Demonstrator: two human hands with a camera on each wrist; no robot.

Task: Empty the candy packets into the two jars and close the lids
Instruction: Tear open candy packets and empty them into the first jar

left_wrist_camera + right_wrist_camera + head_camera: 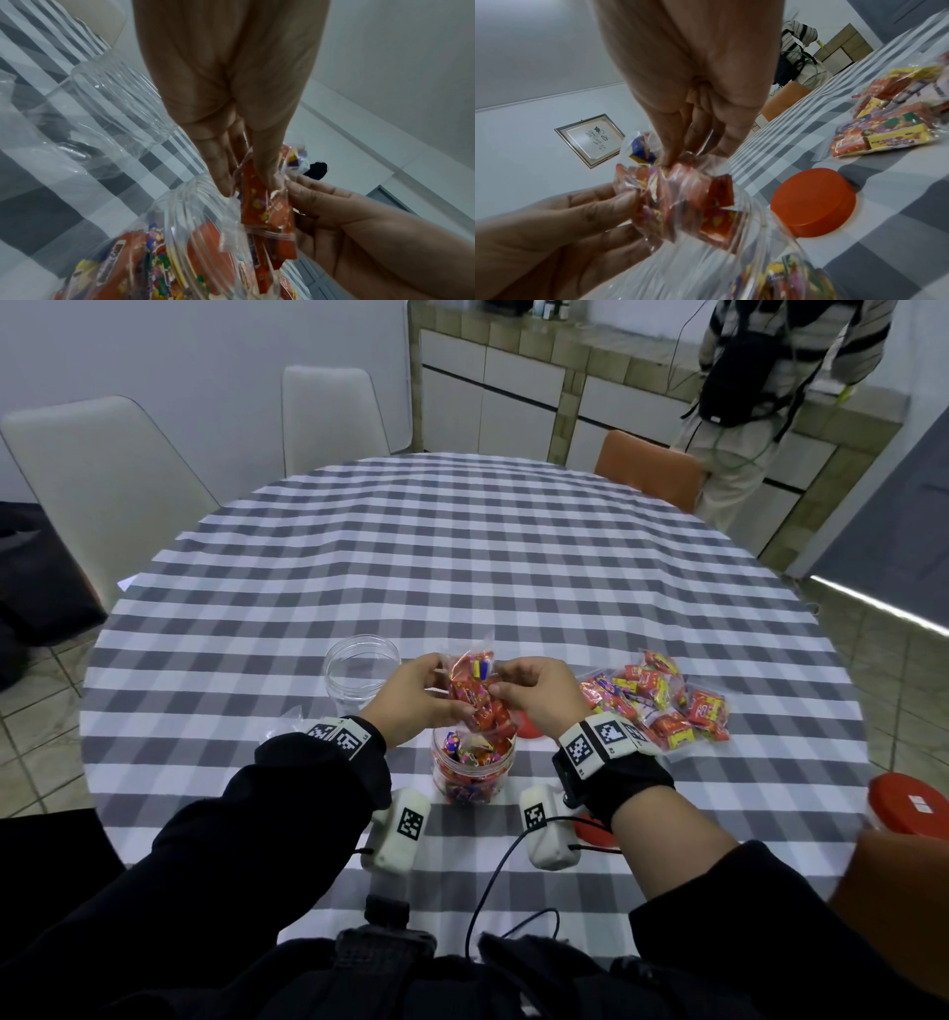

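Note:
Both hands hold one clear candy packet (pixel 475 693) upside down over a clear jar (pixel 472 770) that holds several wrapped candies. My left hand (pixel 418 698) pinches the packet's left side, my right hand (pixel 534 693) its right side. In the left wrist view my fingers (pixel 223 174) pinch the plastic around an orange candy (pixel 267 213). In the right wrist view my fingertips (pixel 670 156) squeeze the crumpled packet (pixel 685 194) above the jar's rim (pixel 765 221). A second, empty clear jar (pixel 359 665) stands to the left.
Several full candy packets (pixel 662 701) lie at the right. An orange lid (pixel 813 203) sits right of the filled jar, a second red lid (pixel 595 832) lies under my right wrist. Another red-lidded jar (pixel 909 801) stands at the table's right edge. A person (pixel 770 392) stands at the far counter.

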